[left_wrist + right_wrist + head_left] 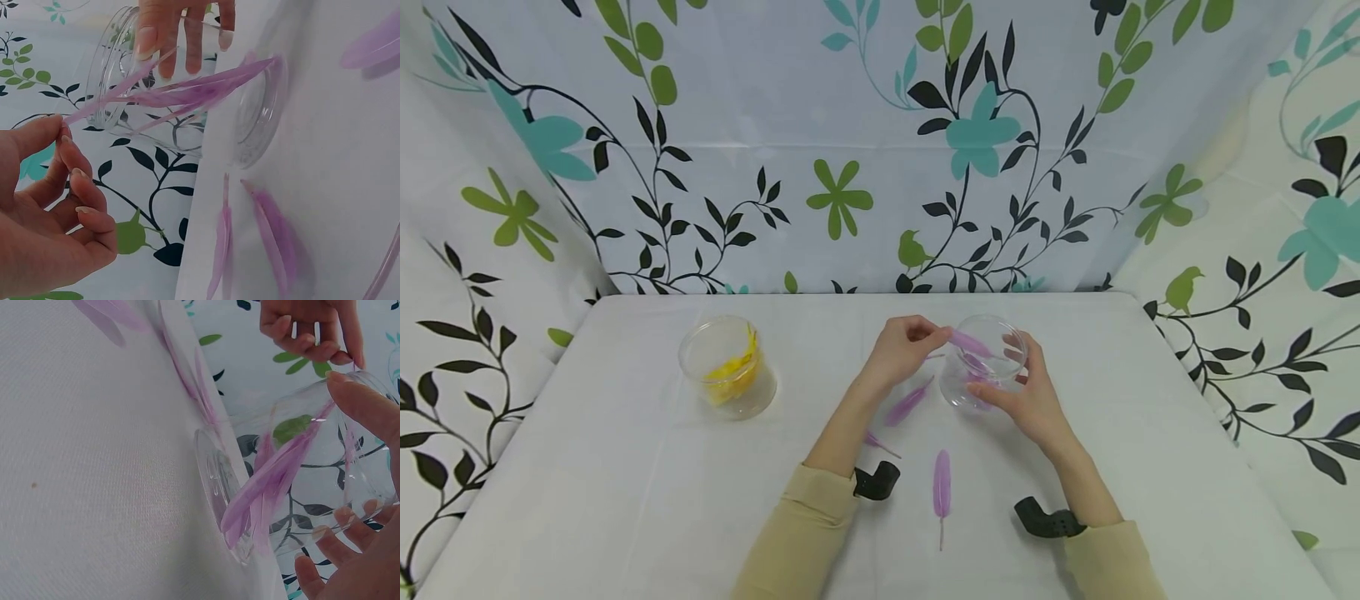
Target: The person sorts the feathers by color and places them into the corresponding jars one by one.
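My left hand [901,350] pinches the end of a purple feather [968,342] between thumb and forefinger, at the rim of a clear glass jar [953,386]. The held feather reaches in through the jar's mouth. Around the jar's right side, my right hand [1028,398] grips with the thumb in front and the fingers behind. Inside the jar stand several purple feathers [265,484], leaning against the glass. Close to its base on the left lie loose purple feathers [272,231], one of them partly hidden by my left hand in the head view.
A second glass jar [762,404] at the left holds yellow feathers [732,377]. One purple feather [942,483] lies between my forearms, and another [880,443] is beside my left forearm. The white table [647,500] ends at a patterned curtain [760,100].
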`<control>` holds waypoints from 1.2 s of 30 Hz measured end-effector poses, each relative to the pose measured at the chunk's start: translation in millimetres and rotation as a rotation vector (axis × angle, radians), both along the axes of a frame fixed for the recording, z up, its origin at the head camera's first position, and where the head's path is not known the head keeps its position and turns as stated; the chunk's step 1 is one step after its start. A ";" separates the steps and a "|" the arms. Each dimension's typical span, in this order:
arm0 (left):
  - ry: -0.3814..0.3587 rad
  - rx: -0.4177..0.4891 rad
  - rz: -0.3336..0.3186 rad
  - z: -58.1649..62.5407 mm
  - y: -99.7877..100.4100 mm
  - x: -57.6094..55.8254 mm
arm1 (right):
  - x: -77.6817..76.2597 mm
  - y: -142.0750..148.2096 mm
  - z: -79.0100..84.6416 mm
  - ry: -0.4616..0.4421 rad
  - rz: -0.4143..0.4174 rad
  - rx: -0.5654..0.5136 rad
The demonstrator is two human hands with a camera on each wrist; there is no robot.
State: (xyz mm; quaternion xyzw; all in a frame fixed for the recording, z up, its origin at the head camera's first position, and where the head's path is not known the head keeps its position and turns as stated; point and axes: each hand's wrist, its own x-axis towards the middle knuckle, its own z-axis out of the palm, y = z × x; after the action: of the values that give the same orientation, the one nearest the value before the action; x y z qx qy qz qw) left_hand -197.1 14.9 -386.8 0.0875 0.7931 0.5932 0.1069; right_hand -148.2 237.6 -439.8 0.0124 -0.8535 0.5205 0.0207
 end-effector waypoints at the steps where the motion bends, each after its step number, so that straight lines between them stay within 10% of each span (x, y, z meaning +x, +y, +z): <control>1: 0.000 -0.009 -0.003 -0.8 1.9 0.2 | 0.0 0.0 0.0 0.000 0.000 -0.001; 15: -0.032 -0.039 -0.010 -9.8 9.2 1.7 | 1.2 -0.5 0.3 0.020 0.001 0.005; 36: -0.064 -0.146 0.173 -46.3 -50.7 -0.7 | 2.1 -2.4 3.5 -0.001 -0.003 0.012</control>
State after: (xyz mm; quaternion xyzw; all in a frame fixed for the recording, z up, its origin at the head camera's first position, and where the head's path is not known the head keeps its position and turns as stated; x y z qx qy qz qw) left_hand -197.8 -35.8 -433.1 -0.0082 0.8349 0.5435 0.0865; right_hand -146.1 235.2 -436.3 0.0110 -0.8566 0.5155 0.0210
